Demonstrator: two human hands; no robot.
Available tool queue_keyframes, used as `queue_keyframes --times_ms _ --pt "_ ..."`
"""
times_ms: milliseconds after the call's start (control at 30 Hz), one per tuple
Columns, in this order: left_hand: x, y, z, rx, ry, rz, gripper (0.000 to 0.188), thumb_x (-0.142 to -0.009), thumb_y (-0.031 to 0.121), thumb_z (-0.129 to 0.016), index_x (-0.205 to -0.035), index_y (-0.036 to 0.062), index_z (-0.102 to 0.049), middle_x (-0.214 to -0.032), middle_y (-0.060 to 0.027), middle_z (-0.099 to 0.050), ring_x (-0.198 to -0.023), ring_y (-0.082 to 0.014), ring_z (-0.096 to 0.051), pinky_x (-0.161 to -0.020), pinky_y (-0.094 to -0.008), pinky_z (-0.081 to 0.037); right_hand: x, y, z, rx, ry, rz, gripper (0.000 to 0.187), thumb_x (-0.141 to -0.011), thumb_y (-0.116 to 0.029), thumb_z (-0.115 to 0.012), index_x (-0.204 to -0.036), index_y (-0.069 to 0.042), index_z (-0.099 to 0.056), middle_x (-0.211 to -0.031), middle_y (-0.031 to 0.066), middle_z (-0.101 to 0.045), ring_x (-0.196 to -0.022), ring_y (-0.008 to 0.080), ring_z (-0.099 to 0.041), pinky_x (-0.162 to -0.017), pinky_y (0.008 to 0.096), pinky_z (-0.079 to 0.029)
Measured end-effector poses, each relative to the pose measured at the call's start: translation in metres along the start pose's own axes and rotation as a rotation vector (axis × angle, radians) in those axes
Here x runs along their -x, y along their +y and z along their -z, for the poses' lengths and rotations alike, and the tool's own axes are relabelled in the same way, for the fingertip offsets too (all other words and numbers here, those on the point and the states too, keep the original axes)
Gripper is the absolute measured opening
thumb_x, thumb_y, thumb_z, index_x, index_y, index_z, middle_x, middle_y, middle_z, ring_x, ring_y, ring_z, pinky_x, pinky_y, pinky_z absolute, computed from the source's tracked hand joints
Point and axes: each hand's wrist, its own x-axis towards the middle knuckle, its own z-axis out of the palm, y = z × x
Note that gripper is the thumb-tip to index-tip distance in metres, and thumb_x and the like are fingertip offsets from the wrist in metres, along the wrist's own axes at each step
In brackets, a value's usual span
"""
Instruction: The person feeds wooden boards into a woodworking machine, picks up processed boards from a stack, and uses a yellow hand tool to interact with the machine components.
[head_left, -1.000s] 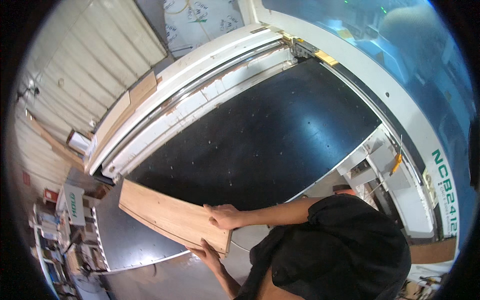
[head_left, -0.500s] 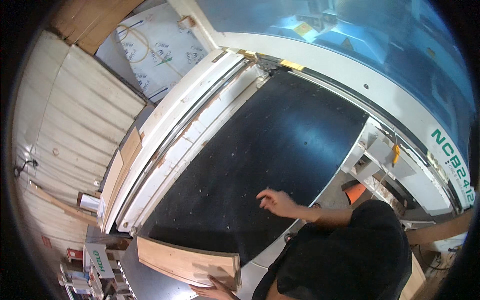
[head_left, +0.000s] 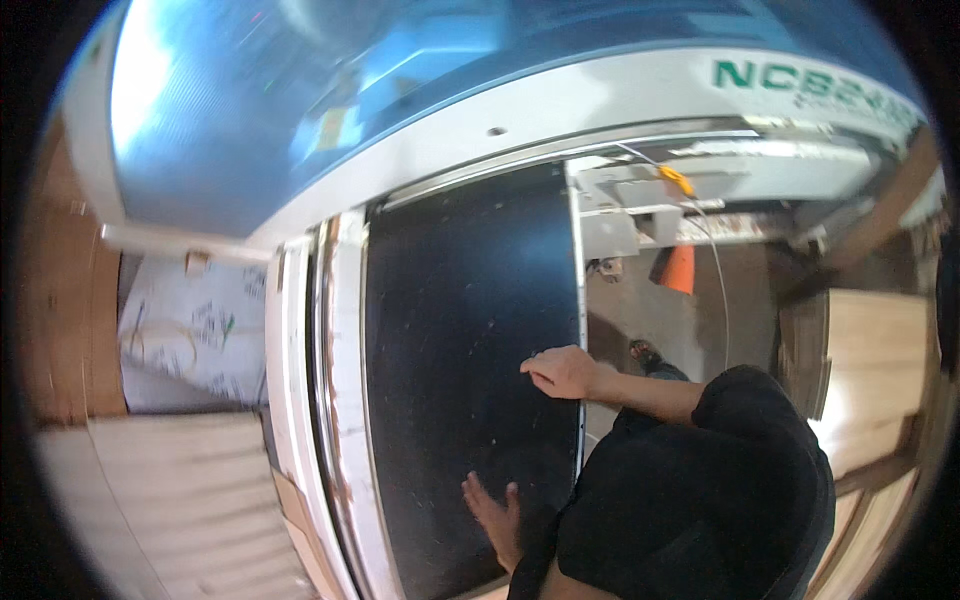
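The flat black work table (head_left: pixel 450 300) with a pale metal edge occupies the centre of the view, between the long white rail (head_left: pixel 352 400) and the grey floor (head_left: pixel 735 320). The left hand (head_left: pixel 497 520) is positioned over the lower part of the table—fingers extended and spread apart. The right hand (head_left: pixel 564 372) is positioned over the table's right edge, fingers bent and gathered together. Whether either hand contacts the surface cannot be determined. The blue translucent machine cover (head_left: pixel 400 90), set in a white frame (head_left: pixel 520 105), spans the top. An orange cone-shaped object (head_left: pixel 679 270) is located right of the table; pale wood-grain panels (head_left: pixel 875 360) stand farther right.
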Motion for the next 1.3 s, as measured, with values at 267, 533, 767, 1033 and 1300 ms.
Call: queue_keyframes --times_ms 267,533,767,1033,1300 --pt "-0.057 0.092 -0.046 0.038 -0.243 -0.342 0.091 -0.095 0.054 -0.068 -0.162 0.0088 -0.028 -0.167 -0.0314 -0.016 -0.155 -0.0492 -0.014 -0.123 -0.0633 -0.017 0.006 0.007 -0.006 -0.05 0.031 0.004 0.012 -0.091 -0.012 -0.064 -0.101 -0.009 -0.068 -0.079 0.0101 -0.069 -0.074 0.0295 -0.069 -0.063 0.0425 -0.055" --pt "-0.063 0.075 -0.131 -0.328 0.032 -0.655 0.102 -0.088 0.074 -0.06 -0.161 0.0097 -0.031 -0.17 -0.0242 -0.013 -0.158 -0.0434 -0.008 -0.122 -0.0688 -0.006 0.007 0.001 -0.006 -0.015 0.033 -0.025 0.007 -0.091 -0.012 -0.061 -0.097 -0.008 -0.061 -0.078 0.0127 -0.065 -0.075 0.0341 -0.067 -0.064 0.0467 -0.052" --pt "-0.074 0.068 -0.139 -0.272 0.141 -0.725 0.1 -0.086 0.07 -0.065 -0.16 0.0105 -0.034 -0.17 -0.022 -0.017 -0.158 -0.0415 -0.014 -0.121 -0.0699 -0.011 0.023 -0.035 -0.012 0.034 0.196 -0.168 0.015 -0.094 -0.014 -0.059 -0.105 -0.008 -0.065 -0.083 0.0147 -0.069 -0.082 0.0357 -0.069 -0.072 0.0484 -0.054" --pt "-0.068 0.07 -0.133 -0.165 0.106 -0.719 0.092 -0.086 0.06 -0.074 -0.159 0.0187 -0.036 -0.169 -0.0244 -0.017 -0.156 -0.046 -0.013 -0.121 -0.0722 -0.009 0.203 -0.045 0.037 0.163 0.333 -0.773 0.031 -0.098 -0.026 -0.058 -0.125 -0.013 -0.065 -0.095 0.0166 -0.074 -0.089 0.0354 -0.072 -0.079 0.0479 -0.056" --pt "-0.052 0.074 -0.126 -0.182 0.103 -0.718 0.088 -0.09 0.053 -0.073 -0.159 0.0185 -0.033 -0.169 -0.0255 -0.017 -0.156 -0.0455 -0.017 -0.12 -0.0724 -0.009 0.527 -0.048 0.066 -0.229 1.156 -1.567 0.02 -0.097 -0.021 -0.06 -0.102 -0.005 -0.073 -0.085 0.0108 -0.072 -0.073 0.0213 -0.069 -0.066 0.0373 -0.055"
